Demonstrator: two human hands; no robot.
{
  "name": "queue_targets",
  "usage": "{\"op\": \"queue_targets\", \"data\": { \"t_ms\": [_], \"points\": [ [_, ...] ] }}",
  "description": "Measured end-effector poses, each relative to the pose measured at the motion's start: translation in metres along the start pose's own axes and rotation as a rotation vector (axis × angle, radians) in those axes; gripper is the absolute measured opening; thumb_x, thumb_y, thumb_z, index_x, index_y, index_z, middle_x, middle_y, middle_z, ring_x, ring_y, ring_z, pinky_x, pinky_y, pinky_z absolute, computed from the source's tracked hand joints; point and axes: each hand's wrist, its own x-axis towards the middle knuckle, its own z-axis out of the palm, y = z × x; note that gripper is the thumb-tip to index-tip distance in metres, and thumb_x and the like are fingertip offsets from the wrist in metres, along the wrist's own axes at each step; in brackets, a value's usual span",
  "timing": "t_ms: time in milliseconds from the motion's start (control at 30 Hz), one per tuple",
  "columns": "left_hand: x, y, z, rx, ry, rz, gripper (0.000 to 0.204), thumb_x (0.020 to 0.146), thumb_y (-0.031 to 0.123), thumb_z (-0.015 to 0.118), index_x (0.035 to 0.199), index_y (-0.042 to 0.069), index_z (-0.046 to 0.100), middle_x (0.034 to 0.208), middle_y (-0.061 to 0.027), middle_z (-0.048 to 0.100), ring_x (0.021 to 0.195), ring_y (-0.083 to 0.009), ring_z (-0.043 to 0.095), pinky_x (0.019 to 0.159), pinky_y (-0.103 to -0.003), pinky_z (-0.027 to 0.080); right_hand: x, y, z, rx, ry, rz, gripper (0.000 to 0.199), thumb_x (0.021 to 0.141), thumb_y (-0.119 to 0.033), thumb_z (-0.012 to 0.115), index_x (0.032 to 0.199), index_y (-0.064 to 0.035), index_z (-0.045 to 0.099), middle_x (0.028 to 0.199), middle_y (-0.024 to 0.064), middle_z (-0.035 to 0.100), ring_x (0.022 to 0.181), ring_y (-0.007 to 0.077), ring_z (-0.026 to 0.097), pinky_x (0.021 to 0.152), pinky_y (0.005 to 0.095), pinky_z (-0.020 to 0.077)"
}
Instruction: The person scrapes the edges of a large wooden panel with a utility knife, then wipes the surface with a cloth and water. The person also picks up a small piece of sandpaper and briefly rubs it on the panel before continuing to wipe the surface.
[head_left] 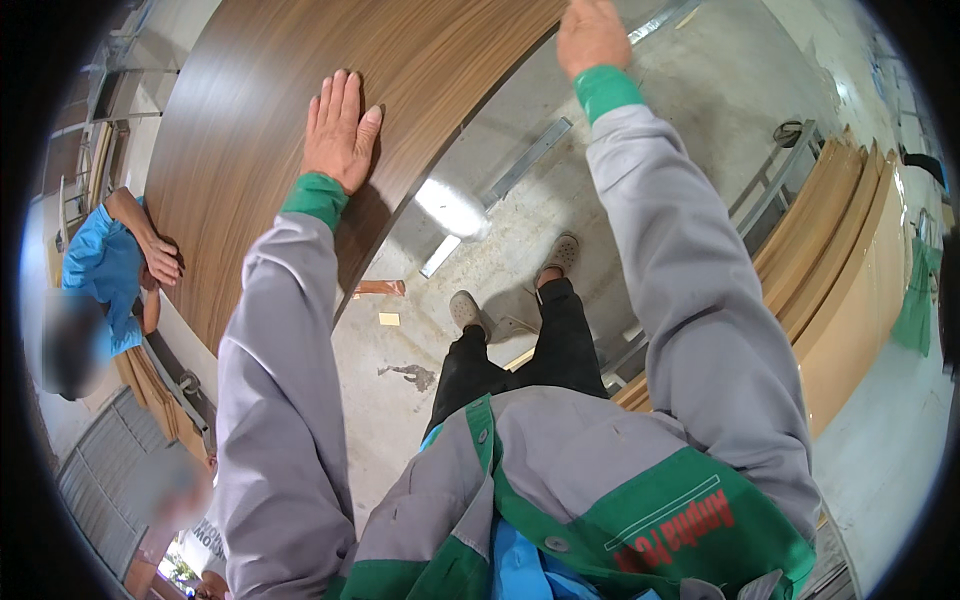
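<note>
A large panel with a brown wood-grain face (440,60) stretches from the upper edge of the view down toward the left. My left hand (340,135) lies flat on it, fingers stretched out and thumb apart. At the top, my right hand (592,42) is beside the panel's right edge and overlaps it a little. Its fingertips run out of the picture, so I cannot tell whether they grip the edge. Both my arms reach forward in grey sleeves with green cuffs.
Someone in a blue shirt (105,255) rests hands by the panel's left edge. Another person (205,540) is at the lower left. Tall brown boards (850,290) stand at the right. Metal strips (530,160) and a small yellowish piece (389,319) lie on the concrete floor (690,120).
</note>
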Motion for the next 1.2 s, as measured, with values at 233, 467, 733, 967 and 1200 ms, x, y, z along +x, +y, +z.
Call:
{"op": "queue_targets", "data": {
  "t_ms": [233, 467, 733, 967, 1200],
  "points": [
    [-0.068, -0.072, -0.014, 0.025, -0.013, 0.127, 0.066, 0.107, 0.045, 0.037, 0.16, 0.006, 0.031, 0.167, -0.0194, 0.026, 0.156, -0.0364, 0.02, 0.127, -0.049, 0.013, -0.219, -0.183, 0.002, 0.365, -0.369, 0.238, 0.031, 0.098, -0.021, 0.057, 0.128, -0.0187, 0.058, 0.103, 0.0143, 0.062, 0.085, 0.0359, 0.066, 0.065, 0.0493, 0.0524],
    [-0.27, -0.137, -0.088, 0.035, -0.025, 0.091, 0.071, 0.103, 0.043, 0.046, 0.161, 0.006, 0.03, 0.167, -0.0219, 0.024, 0.156, -0.0399, 0.017, 0.126, -0.052, 0.012, -0.415, -0.306, -0.022, 0.726, -0.458, -0.315, 0.032, 0.096, -0.017, 0.054, 0.126, -0.0106, 0.062, 0.11, 0.013, 0.062, 0.098, 0.0343, 0.065, 0.076, 0.0477, 0.0548],
    [-0.303, -0.156, -0.091, 0.077, -0.087, -0.026, 0.075, 0.101, 0.052, 0.047, 0.16, 0.008, 0.031, 0.166, -0.0214, 0.026, 0.156, -0.0387, 0.019, 0.126, -0.052, 0.012, -0.2, -0.167, 0.003, -0.035, -0.083, 0.017, 0.03, 0.1, -0.013, 0.053, 0.128, -0.0129, 0.063, 0.095, 0.0189, 0.064, 0.085, 0.0394, 0.064, 0.072, 0.0499, 0.0528],
    [-0.305, -0.153, -0.093, 0.079, -0.078, -0.046, 0.076, 0.1, 0.054, 0.049, 0.16, 0.01, 0.033, 0.166, -0.0188, 0.027, 0.155, -0.0364, 0.021, 0.126, -0.051, 0.013, -0.436, -0.341, -0.004, 0.635, -0.454, -0.251, 0.038, 0.094, -0.019, 0.065, 0.132, -0.0247, 0.064, 0.099, 0.0087, 0.059, 0.091, 0.0298, 0.063, 0.07, 0.0441, 0.054],
    [-0.305, -0.155, -0.092, 0.054, -0.056, -0.071, 0.075, 0.098, 0.055, 0.051, 0.158, 0.012, 0.036, 0.165, -0.0196, 0.029, 0.155, -0.0366, 0.022, 0.126, -0.051, 0.014, -0.344, -0.271, -0.016, 0.168, -0.321, -0.064, 0.033, 0.1, -0.017, 0.054, 0.13, -0.011, 0.063, 0.107, 0.019, 0.063, 0.094, 0.0388, 0.064, 0.08, 0.0463, 0.0547]
  ]
}}
